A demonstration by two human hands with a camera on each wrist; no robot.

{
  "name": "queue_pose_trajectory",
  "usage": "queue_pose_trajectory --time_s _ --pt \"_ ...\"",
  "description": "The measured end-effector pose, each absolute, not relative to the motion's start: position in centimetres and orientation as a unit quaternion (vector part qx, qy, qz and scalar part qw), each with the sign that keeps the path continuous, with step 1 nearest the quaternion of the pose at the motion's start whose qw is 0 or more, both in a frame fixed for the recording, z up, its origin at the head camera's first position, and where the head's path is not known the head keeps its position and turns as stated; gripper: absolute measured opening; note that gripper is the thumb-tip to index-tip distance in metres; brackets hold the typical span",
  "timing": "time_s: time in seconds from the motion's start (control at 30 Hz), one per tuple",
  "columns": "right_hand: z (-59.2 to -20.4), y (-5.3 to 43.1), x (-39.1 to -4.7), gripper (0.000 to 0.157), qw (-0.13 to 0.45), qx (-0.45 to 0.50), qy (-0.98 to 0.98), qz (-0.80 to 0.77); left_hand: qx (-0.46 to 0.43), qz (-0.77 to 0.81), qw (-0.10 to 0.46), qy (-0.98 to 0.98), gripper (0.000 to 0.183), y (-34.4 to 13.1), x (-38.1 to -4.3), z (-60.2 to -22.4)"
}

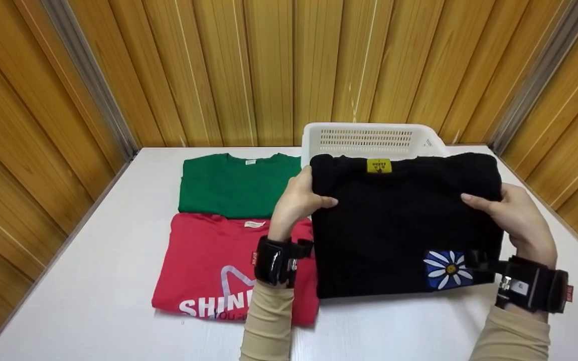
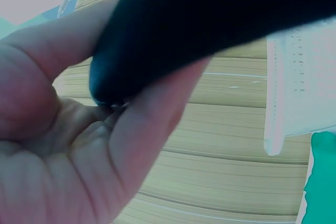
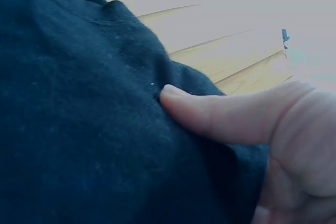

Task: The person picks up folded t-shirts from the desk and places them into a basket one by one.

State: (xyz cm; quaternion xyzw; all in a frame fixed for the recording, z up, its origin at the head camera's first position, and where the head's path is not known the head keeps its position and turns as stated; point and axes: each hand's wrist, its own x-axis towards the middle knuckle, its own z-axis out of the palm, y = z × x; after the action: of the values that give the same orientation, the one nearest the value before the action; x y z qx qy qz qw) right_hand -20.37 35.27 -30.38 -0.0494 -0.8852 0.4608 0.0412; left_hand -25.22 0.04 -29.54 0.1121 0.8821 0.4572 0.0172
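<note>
Both hands hold a folded black T-shirt (image 1: pixel 384 225) by its two sides, raised in front of a white basket. It has a yellow neck label and a blue patch with a white daisy at its lower right. My left hand (image 1: pixel 296 200) grips the left edge, thumb on the front and fingers behind, as the left wrist view shows around the dark fold (image 2: pixel 136 51). On the opposite edge, my right hand (image 1: pixel 520 215) pinches the cloth, its thumb (image 3: pixel 210 116) lying across the front; the other fingers are mostly hidden behind the shirt.
The white basket (image 1: pixel 314 138) stands at the back of the white table (image 1: pixel 98 250), partly covered by the black shirt. To its left lies a folded green T-shirt (image 1: pixel 234 188), with a folded red T-shirt (image 1: pixel 203 260) in front. Wood-patterned walls (image 1: pixel 269 70) enclose the table.
</note>
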Motion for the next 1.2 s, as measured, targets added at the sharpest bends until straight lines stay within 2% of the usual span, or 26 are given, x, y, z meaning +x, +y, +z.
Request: queue_pose_trajectory --time_s 0.33,0.57,0.83,1.2 --pt "-30.4 34.4 -20.6 0.016 0.142 -0.077 -0.856 0.490 0.049 0.556 -0.006 0.830 0.051 -0.3 -25.6 -29.6" --pt "-30.3 33.7 -20.7 0.013 0.182 -0.075 -0.849 0.491 0.022 0.587 0.002 0.809 0.062 -0.4 -26.0 -29.7" --pt "-30.0 33.1 -20.7 0.013 0.216 -0.084 -0.836 0.498 0.063 0.603 -0.011 0.795 0.050 -0.5 -26.1 -29.6" --pt "-29.7 32.5 -20.8 0.012 0.253 -0.103 -0.800 0.534 0.109 0.611 -0.084 0.780 0.047 -0.3 -26.2 -29.6"
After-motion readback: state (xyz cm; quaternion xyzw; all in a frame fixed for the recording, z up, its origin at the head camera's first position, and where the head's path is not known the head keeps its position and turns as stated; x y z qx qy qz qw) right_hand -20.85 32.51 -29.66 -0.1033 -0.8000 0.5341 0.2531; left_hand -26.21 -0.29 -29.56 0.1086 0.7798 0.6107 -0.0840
